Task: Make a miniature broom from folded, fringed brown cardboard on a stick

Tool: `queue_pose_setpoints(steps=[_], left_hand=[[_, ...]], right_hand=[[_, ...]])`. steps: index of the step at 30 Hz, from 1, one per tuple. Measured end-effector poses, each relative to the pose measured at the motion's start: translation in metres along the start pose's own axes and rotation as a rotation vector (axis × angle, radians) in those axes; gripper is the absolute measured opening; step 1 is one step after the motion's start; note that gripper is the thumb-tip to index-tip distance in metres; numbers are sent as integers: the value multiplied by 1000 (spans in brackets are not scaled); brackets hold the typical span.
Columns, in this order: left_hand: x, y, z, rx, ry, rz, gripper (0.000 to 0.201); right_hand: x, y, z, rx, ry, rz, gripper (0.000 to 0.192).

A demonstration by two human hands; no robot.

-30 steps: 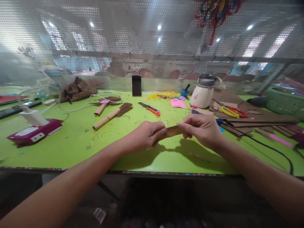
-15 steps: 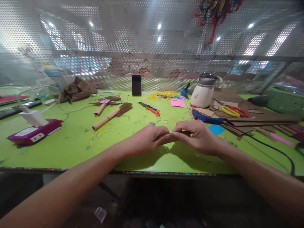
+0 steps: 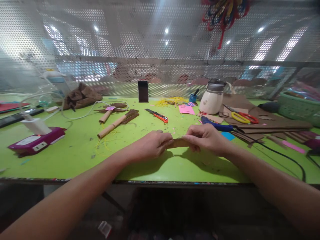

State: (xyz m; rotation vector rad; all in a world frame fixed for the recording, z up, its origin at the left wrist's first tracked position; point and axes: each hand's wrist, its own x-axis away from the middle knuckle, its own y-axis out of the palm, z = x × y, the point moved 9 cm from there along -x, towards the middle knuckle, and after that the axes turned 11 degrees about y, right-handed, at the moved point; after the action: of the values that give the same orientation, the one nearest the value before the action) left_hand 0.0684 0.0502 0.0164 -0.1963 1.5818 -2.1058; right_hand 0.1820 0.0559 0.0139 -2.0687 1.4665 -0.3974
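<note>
Left hand (image 3: 152,145) and right hand (image 3: 206,139): both bare. Forearms bare to the frame edge. Fingers slim, nails short.

A green table (image 3: 75,156) bears paper rolls (image 3: 113,122), a cutter (image 3: 157,115), scissors (image 3: 243,117) and a jug (image 3: 213,97).

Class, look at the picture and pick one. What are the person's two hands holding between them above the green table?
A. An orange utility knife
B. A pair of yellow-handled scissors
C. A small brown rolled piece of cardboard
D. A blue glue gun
C: the left hand and right hand each pinch one end of the small brown rolled piece of cardboard; the scissors, knife and glue gun lie untouched on the table.
</note>
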Motion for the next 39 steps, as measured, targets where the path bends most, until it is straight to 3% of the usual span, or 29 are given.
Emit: queue_pose_setpoints(steps=[7, 11, 16, 22, 26, 32, 39], left_hand=[[2, -9, -8, 104, -22, 111, 33], [6, -13, -21, 192, -87, 166, 36], [6, -8, -32, 257, -159, 100, 39], [-2, -10, -18, 247, -47, 180, 24], [-3, -2, -19, 320, -89, 195, 23], [-1, -1, -15, 299, -79, 166, 18], [0, -5, -10, 223, -68, 126, 23]], right_hand=[[-3, 9, 10, -194, 110, -142, 39], [-7, 3, 16, -234, 154, -112, 39], [-9, -6, 24, -235, 172, -73, 39], [-8, 3, 22, -144, 151, -85, 37], [-6, 13, 18, -68, 139, -69, 37], [0, 15, -1, 170, -79, 8, 28], [1, 16, 1, 68, -17, -68, 41]])
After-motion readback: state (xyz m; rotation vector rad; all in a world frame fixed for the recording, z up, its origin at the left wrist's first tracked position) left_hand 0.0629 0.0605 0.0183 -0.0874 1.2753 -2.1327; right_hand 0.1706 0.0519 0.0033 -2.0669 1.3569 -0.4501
